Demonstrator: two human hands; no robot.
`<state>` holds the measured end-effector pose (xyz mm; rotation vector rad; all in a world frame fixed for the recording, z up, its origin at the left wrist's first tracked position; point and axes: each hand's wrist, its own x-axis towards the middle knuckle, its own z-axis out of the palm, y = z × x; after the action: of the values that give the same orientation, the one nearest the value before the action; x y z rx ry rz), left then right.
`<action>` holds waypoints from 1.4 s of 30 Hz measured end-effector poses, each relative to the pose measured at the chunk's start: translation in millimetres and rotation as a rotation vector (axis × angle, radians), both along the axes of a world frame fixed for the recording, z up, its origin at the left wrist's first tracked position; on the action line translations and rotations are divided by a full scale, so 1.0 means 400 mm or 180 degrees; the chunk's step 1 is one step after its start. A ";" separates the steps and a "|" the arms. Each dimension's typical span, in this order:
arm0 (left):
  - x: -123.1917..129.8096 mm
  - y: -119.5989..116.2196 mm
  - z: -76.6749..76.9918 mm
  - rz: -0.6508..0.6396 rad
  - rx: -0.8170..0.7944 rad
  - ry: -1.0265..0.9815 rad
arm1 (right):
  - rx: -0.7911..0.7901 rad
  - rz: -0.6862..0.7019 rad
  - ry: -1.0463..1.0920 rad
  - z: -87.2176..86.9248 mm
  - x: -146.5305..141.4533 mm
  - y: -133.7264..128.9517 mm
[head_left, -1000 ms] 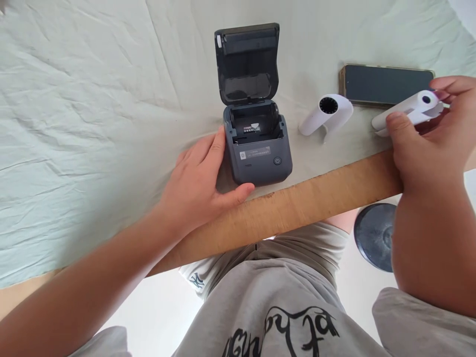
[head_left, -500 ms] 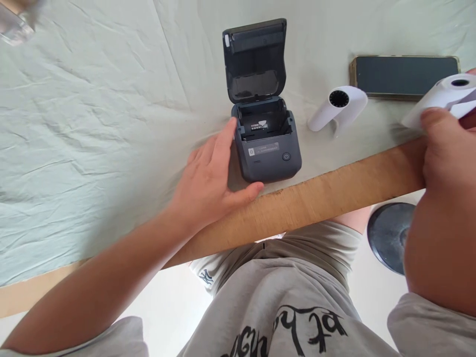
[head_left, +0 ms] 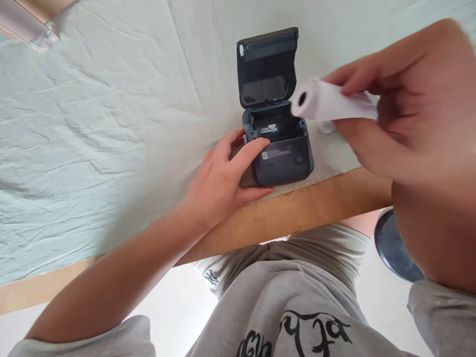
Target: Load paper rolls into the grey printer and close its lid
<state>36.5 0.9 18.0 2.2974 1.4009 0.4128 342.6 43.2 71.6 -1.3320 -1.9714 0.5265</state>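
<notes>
A dark grey thermal label printer (head_left: 284, 166) sits on the cloth near the table's front edge. Its lid (head_left: 267, 69) stands up at the back, and the paper bay is bare inside, with a small label on its floor. My left hand (head_left: 223, 181) holds the printer at its left front corner, one finger over the front panel and another along the base. In my right hand (head_left: 401, 104), pinched between thumb and fingers, is a white paper roll (head_left: 334, 101), its hollow core facing left, just above the bay's right side.
Behind my right hand a bit of another white paper roll (head_left: 326, 127) shows on the cloth. A clear-cased object (head_left: 28, 25) lies at the far left corner. Bare wood (head_left: 297, 206) runs along the table's front edge; a black round stool seat (head_left: 396, 248) stands below.
My right hand has lifted the paper roll and brought it left, over the printer. One left finger has come onto the front panel. The phone is now hidden behind my right hand.
</notes>
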 end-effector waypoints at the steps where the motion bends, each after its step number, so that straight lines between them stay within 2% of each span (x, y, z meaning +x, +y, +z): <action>1: 0.000 0.000 0.000 -0.0011 -0.0008 -0.0020 | 0.0096 0.0250 -0.0059 0.010 -0.024 0.017; 3: 0.000 0.000 -0.004 -0.0019 -0.0004 -0.0051 | 0.0209 0.0642 -0.0200 0.010 -0.054 0.049; 6: -0.005 0.000 -0.016 -0.0028 0.0096 -0.0128 | 0.0256 0.0852 -0.0514 -0.022 -0.065 0.096; 10: -0.013 -0.002 -0.032 -0.0121 0.0245 -0.0258 | 0.0518 0.1082 -0.1203 -0.062 -0.045 0.157; 13: -0.013 -0.006 -0.039 -0.0118 0.0311 -0.0240 | 0.0495 0.1471 -0.1265 -0.066 -0.018 0.188; 16: -0.008 -0.012 -0.050 -0.0142 0.0441 -0.0342 | 0.0747 0.1772 -0.1080 -0.053 0.001 0.185; 19: -0.005 -0.017 -0.062 -0.0149 0.0719 -0.0620 | 0.1228 0.1768 -0.0835 -0.042 0.002 0.154; 23: -0.013 -0.021 -0.061 -0.0255 0.0886 -0.0584 | 0.1556 0.2015 -0.0577 -0.055 -0.013 0.115; 25: -0.019 -0.022 -0.056 -0.0313 0.0852 -0.0455 | 0.1756 0.1963 -0.0485 -0.070 -0.020 0.102; 27: -0.024 -0.022 -0.054 -0.0346 0.0867 -0.0440 | 0.1896 0.1691 -0.0410 -0.083 -0.024 0.090; 32: -0.035 -0.020 -0.061 -0.0433 0.0895 -0.0579 | 0.1924 0.0470 -0.0567 -0.090 -0.035 0.073; 34: -0.039 -0.020 -0.060 -0.0481 0.0849 -0.0590 | 0.1820 0.0464 -0.0786 -0.085 -0.033 0.071; 38: -0.043 -0.019 -0.050 -0.0638 0.0759 -0.0602 | 0.1359 0.0789 -0.1159 -0.079 -0.011 0.073; 42: -0.045 -0.017 -0.045 -0.0696 0.0727 -0.0655 | 0.1200 0.0787 -0.0976 -0.068 0.010 0.083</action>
<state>18.5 -6.0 0.1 2.4716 1.0368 0.7486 346.7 76.3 44.3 -0.9822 -2.3604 0.0491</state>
